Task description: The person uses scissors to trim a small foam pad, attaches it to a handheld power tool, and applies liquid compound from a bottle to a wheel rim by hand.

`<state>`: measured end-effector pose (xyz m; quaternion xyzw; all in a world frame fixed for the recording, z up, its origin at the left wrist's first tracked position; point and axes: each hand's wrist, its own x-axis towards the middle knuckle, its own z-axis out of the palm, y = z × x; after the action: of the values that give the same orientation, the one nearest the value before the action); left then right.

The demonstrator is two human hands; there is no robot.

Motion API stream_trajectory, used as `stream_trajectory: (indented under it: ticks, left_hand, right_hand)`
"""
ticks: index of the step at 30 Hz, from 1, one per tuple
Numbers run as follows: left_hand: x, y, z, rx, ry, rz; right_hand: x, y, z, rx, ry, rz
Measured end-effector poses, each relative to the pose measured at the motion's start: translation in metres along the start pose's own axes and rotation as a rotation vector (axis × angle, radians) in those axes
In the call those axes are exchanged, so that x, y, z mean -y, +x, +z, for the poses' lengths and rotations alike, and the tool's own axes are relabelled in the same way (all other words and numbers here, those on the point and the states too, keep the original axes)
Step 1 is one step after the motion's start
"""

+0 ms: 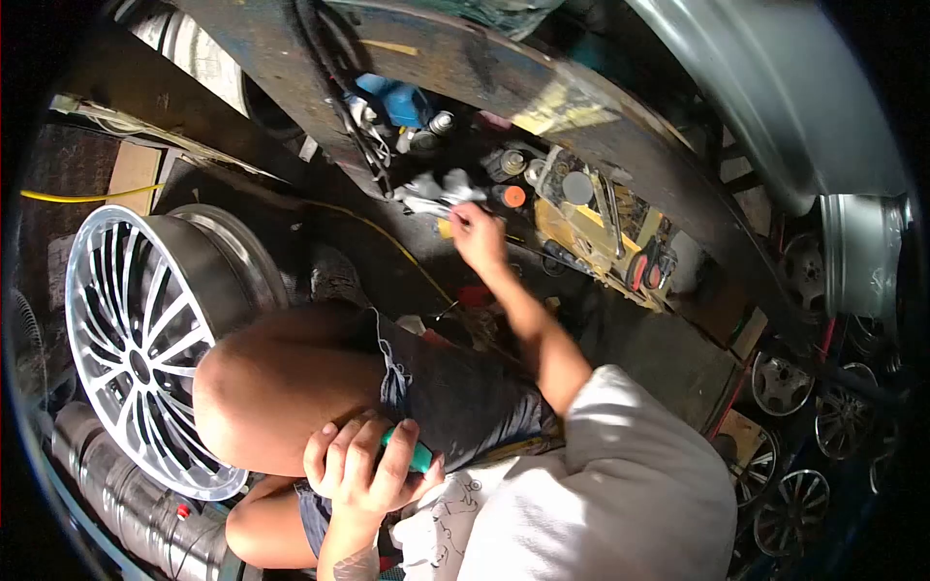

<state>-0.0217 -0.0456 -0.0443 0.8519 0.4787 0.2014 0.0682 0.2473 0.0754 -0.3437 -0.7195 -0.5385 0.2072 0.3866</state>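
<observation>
My left hand point(363, 463) is closed around a small green object point(418, 455), resting close over my thigh. Fingers cover most of that object, so only its green end shows. My right hand point(478, 238) reaches forward to the shelf, its fingers pinched at the lower edge of a crumpled grey-white rag point(436, 194), which is slightly blurred. Just right of the rag stands a can with an orange top point(511, 197). A silver multi-spoke wheel rim point(139, 363) stands on edge to the left of my knee.
Spray cans point(441, 123) and a blue container point(395, 100) sit behind the rag. A board with tools point(612, 215) lies to the right. A yellow hose point(378, 228) crosses the floor. Several wheel rims point(792, 511) stand at the right, and a large curved metal piece point(775, 87) overhangs.
</observation>
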Motion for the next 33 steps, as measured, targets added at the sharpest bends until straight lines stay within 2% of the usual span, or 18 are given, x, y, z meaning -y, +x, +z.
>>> stream_trajectory:
  ticks: [4, 5, 6, 7, 8, 9, 10, 13, 16, 17, 18, 19, 20, 21, 23, 26, 29, 33]
  left_hand:
    - [0.003, -0.006, -0.001, 0.016, 0.002, -0.003]
    - [0.003, -0.007, -0.001, 0.018, 0.004, -0.006]
    - [0.003, -0.009, -0.002, 0.020, 0.010, -0.008]
    - [0.004, -0.009, -0.002, 0.019, 0.018, -0.009]
    - [0.005, -0.009, -0.001, 0.015, 0.026, -0.009]
    - [0.005, -0.008, 0.000, -0.001, 0.023, -0.024]
    - [0.004, -0.007, 0.001, -0.015, 0.017, -0.037]
    - [0.002, -0.003, 0.002, -0.034, 0.011, -0.044]
    - [0.000, 0.000, 0.001, -0.018, 0.010, -0.049]
    - [0.000, 0.001, 0.002, -0.013, 0.009, -0.048]
    - [0.000, 0.003, 0.003, -0.026, 0.005, -0.043]
    - [0.000, 0.004, 0.005, -0.037, 0.003, -0.037]
    - [0.000, 0.004, 0.006, -0.047, 0.000, -0.030]
    - [-0.001, 0.004, 0.005, -0.045, 0.001, -0.029]
    - [0.001, 0.005, 0.004, -0.049, 0.007, -0.027]
    - [0.002, 0.002, 0.003, -0.029, 0.006, -0.023]
    - [0.002, -0.001, 0.005, -0.031, 0.000, -0.035]
    - [0.002, 0.001, 0.004, -0.012, 0.002, -0.013]
  right_hand:
    - [-0.006, -0.024, -0.078, -0.032, -0.158, 0.011]
    - [0.010, -0.028, -0.106, 0.035, -0.237, 0.015]
    - [0.017, -0.033, -0.127, 0.048, -0.474, -0.016]
    - [0.028, -0.035, -0.146, 0.213, -0.774, 0.110]
    - [0.029, -0.033, -0.161, 0.510, -0.907, 0.348]
    - [0.017, -0.035, -0.169, 0.668, -0.973, 0.541]
    - [0.006, -0.041, -0.178, 0.776, -1.010, 0.563]
    - [-0.005, -0.041, -0.171, 0.789, -1.091, 0.510]
    - [0.023, -0.011, -0.133, 0.730, -0.894, 0.458]
    - [0.024, -0.008, -0.112, 0.531, -0.764, 0.246]
    - [0.036, 0.002, -0.093, 0.421, -0.639, 0.163]
    - [0.036, 0.016, -0.073, 0.356, -0.411, 0.059]
    - [0.021, 0.026, -0.049, 0.303, -0.326, -0.039]
    - [0.025, 0.040, -0.041, 0.402, -0.294, 0.028]
    - [-0.043, 0.048, 0.006, 0.406, -0.372, 0.026]
    - [-0.075, 0.062, 0.013, 0.703, -0.315, 0.317]
    - [-0.067, 0.052, 0.005, 0.651, -0.503, 0.385]
    - [-0.041, 0.066, 0.011, 0.682, -0.473, 0.488]
